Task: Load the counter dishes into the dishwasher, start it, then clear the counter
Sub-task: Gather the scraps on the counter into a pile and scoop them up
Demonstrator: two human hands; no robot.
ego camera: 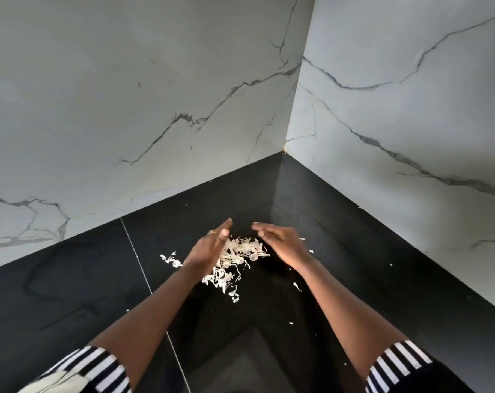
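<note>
- The black counter (70, 279) filled the lower half of the frame, meeting two marble walls (127, 109) in a corner at centre right.
- A heap of pale peelings (235, 256) lay on the counter at centre frame, with stray bits (297, 287) scattered to the right and lower right.
- No dishes were in view; the step in hand appeared to be clearing the counter.
- The left hand (209, 248) stood on edge at the heap's left side, fingers straight and together, grasping nothing.
- The right hand (280, 242) hovered at the heap's right side, fingers extended and loose, likewise empty.
- The heap sat between the two palms, touching or just beside the left; one clump (171, 259) lay outside the left hand.
- Recommendation: keep both hand edges flat on the surface, close inward evenly, cup from beneath, then sweep the outlying bits separately.
- Risk noted: light peelings may slip under raised fingers.
</note>
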